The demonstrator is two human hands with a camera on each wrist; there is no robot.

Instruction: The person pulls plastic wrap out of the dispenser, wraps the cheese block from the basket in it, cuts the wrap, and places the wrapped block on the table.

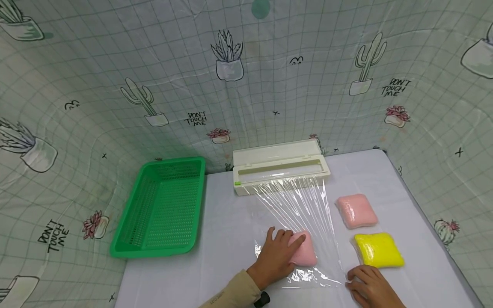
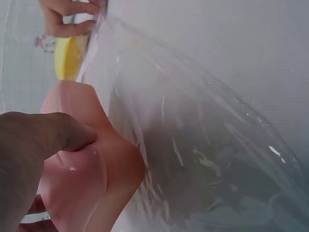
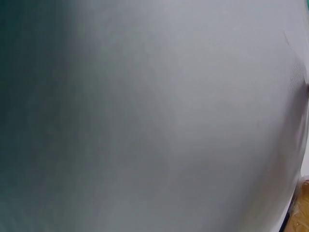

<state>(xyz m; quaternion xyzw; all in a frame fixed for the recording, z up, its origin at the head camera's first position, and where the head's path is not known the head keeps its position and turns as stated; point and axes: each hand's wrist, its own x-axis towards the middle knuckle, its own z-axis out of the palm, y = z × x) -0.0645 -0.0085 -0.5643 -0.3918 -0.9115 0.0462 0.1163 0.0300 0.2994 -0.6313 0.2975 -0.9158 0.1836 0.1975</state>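
Observation:
My left hand (image 1: 274,259) grips a soft pink block (image 1: 307,253) lying on a sheet of clear cling film (image 1: 323,222). In the left wrist view the thumb dents the top of the pink block (image 2: 120,166), and the film (image 2: 193,145) spreads beside it. The film runs out of a white cling film dispenser (image 1: 277,155) with its lid raised. At the film's near right corner, my right hand (image 1: 370,284) pinches the edge between thumb and fingers. That same hand (image 2: 55,21) shows at the top of the left wrist view.
To the right lie a shiny pink block (image 1: 357,211) and a shiny yellow block (image 1: 379,250), the yellow one close to my right hand. A green plastic basket (image 1: 200,192) stands at the left. Patterned cloth (image 1: 254,94) walls in the white table (image 1: 223,239).

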